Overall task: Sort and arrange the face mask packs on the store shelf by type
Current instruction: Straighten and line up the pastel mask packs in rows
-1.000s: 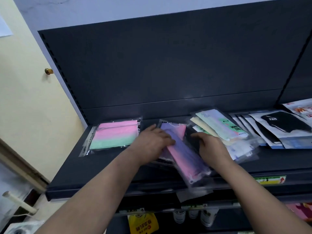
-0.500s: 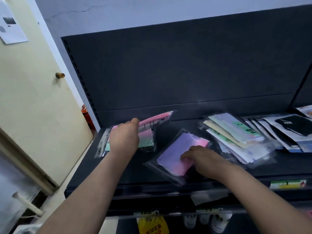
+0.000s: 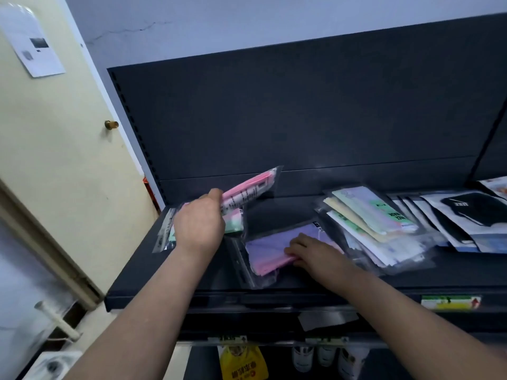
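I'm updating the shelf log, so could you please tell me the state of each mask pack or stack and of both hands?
Left hand: gripping the pink pack, lifted.
Pink pack: tilted, raised off the shelf.
Pink-green pack: flat, under the left hand.
Right hand: pressing flat on the purple pack.
Purple pack: flat, near the shelf's front edge.
Pastel stack: fanned, untidy.
Black-mask packs: overlapping, flat.

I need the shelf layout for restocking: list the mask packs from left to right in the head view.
pink-and-green pack under the left hand → lifted pink pack → purple-and-pink pack under the right hand → pastel pack pile → black mask packs
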`<state>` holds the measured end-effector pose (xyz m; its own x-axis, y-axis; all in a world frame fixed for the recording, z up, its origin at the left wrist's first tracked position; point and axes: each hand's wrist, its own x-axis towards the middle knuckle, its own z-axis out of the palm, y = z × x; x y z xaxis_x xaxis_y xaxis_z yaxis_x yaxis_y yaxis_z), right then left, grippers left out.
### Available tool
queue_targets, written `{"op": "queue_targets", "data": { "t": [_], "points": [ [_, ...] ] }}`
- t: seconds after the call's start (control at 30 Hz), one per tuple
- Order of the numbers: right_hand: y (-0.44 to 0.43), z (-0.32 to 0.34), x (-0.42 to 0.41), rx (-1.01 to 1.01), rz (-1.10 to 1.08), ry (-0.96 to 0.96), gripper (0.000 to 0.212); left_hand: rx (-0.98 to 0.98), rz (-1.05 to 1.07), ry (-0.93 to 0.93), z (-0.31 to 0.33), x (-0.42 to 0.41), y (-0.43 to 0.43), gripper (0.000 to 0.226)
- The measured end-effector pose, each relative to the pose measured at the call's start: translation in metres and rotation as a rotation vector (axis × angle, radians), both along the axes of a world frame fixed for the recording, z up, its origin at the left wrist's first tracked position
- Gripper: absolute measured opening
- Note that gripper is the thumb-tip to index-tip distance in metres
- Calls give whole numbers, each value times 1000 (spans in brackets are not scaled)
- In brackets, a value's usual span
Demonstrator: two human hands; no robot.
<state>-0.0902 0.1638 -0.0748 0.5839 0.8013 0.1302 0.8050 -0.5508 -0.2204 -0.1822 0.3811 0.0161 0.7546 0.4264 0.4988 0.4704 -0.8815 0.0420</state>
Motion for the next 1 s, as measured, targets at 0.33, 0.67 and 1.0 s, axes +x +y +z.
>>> {"op": "queue_targets", "data": {
  "t": [0.33, 0.67, 1.0],
  "points": [
    [-12, 43, -10, 334, -276, -294, 38, -113, 123, -175, -4, -39, 36, 57],
    [35, 49, -12, 378, -485, -226, 22, -12, -352, 89, -68, -35, 91, 53],
    [103, 53, -51, 319, -488, -296, 36, -202, -448, 412, -78, -43, 125, 60]
  ]
}}
